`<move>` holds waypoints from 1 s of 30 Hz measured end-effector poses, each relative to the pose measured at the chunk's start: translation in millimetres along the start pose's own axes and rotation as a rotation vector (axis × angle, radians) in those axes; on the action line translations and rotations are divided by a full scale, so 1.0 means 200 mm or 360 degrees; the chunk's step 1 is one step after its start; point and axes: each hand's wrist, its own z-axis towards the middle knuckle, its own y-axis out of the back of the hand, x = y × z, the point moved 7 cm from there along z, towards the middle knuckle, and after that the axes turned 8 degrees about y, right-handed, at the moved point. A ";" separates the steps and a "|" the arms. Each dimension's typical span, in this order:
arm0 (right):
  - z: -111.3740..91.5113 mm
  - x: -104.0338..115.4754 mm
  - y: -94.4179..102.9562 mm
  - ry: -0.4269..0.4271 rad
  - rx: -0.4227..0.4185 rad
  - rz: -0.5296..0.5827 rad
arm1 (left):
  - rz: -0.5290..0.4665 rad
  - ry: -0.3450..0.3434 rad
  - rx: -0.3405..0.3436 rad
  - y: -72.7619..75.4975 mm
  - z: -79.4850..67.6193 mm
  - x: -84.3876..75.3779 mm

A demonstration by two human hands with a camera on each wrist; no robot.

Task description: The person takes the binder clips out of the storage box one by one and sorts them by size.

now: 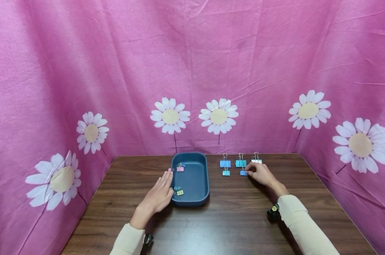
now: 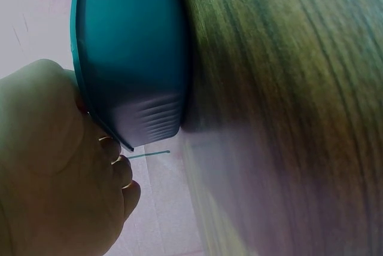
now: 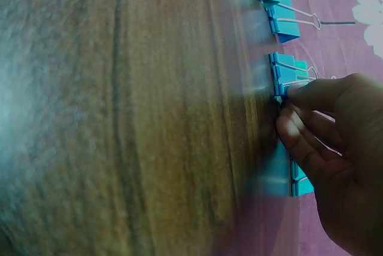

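My left hand [image 1: 157, 194] rests on the left rim of a dark blue tray [image 1: 195, 182], its fingers straight along the edge. Inside that tray, a pink binder clip [image 1: 180, 169] lies toward the back and a yellow binder clip [image 1: 180, 193] toward the front, each with bluish pieces beside it. At the right, the thumb and fingers of my right hand [image 1: 262, 175] pinch the right side of a small blue binder clip [image 1: 242, 173], which stands on the table. The right wrist view shows the fingertips at the edge of this clip [image 3: 283, 75].
Left of the pinched clip stands a small light blue binder clip [image 1: 226, 173]. Behind them is a row of larger clips: a blue one [image 1: 225, 164], a teal one [image 1: 241, 163] and a pale-looking one [image 1: 256, 161]. A pink flowered curtain [image 1: 192, 71] surrounds the wooden table [image 1: 237, 219].
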 end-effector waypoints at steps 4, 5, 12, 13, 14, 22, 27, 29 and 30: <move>0.00 0.01 0.00 -0.0009 0.0005 0.0010 | 0.0004 -0.0005 -0.0003 0.00 0.00 0.00; 0.00 0.01 0.00 -0.0006 0.0004 0.0011 | 0.0007 -0.0006 -0.0003 0.00 0.00 0.00; 0.00 0.03 0.05 0.0040 -0.0112 -0.0027 | 0.0005 -0.0015 -0.0009 0.01 0.00 0.00; 0.01 0.03 0.05 0.0042 -0.0138 -0.0030 | 0.0003 -0.0016 -0.0011 0.01 0.00 0.00; 0.01 0.04 0.06 0.0050 -0.0153 -0.0032 | 0.0006 -0.0017 -0.0011 0.01 0.00 0.00; 0.10 0.21 0.08 0.0139 -0.0147 -0.0053 | 0.0006 -0.0017 -0.0014 0.00 0.00 0.00; 0.18 0.39 0.05 0.0275 -0.0132 -0.0008 | 0.0013 -0.0009 -0.0008 0.00 0.00 0.00; 0.21 0.46 0.04 0.0325 -0.0112 0.0007 | 0.0010 -0.0008 -0.0008 0.00 0.00 0.00; 0.23 0.49 0.02 0.0350 -0.0092 0.0005 | 0.0008 -0.0007 -0.0005 0.00 0.00 0.00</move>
